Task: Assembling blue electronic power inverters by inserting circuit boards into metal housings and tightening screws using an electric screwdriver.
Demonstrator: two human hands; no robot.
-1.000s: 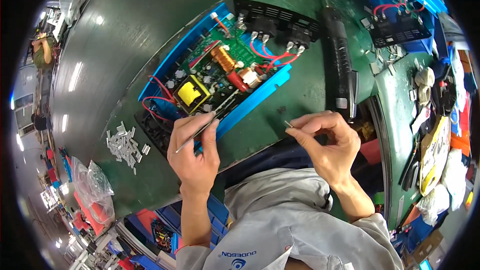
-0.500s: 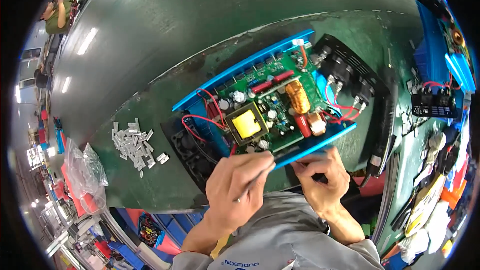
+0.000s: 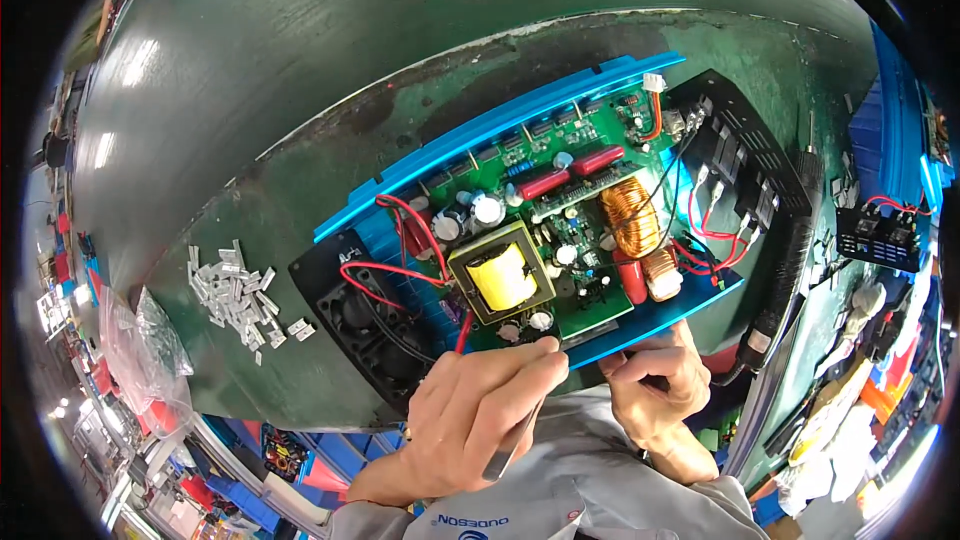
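An opened blue metal housing [image 3: 480,140] lies tilted across the bench, holding a green circuit board [image 3: 590,312] with a yellow transformer [image 3: 502,277] and a copper-wound coil [image 3: 632,217]. My left hand [image 3: 480,410] is closed around a thin grey metal tool [image 3: 515,443], its fingertips at the housing's near edge. My right hand [image 3: 660,385] is curled at the same edge, further right; what its fingers grip is hidden. A black fan panel [image 3: 350,310] lies at the housing's left end. At its right end is a black slotted panel [image 3: 760,140], joined by red wires [image 3: 715,235].
Small silver metal clips [image 3: 235,295] lie in a pile on the left, near clear plastic bags [image 3: 150,350]. A black-handled electric screwdriver [image 3: 785,280] lies along the right. Beyond it stands another blue housing [image 3: 885,130] with a black panel [image 3: 878,238].
The view has shifted closer, and the housing appears larger. Both hands stay at its near edge; the thin tool in my left hand now points down toward my body and shows more.
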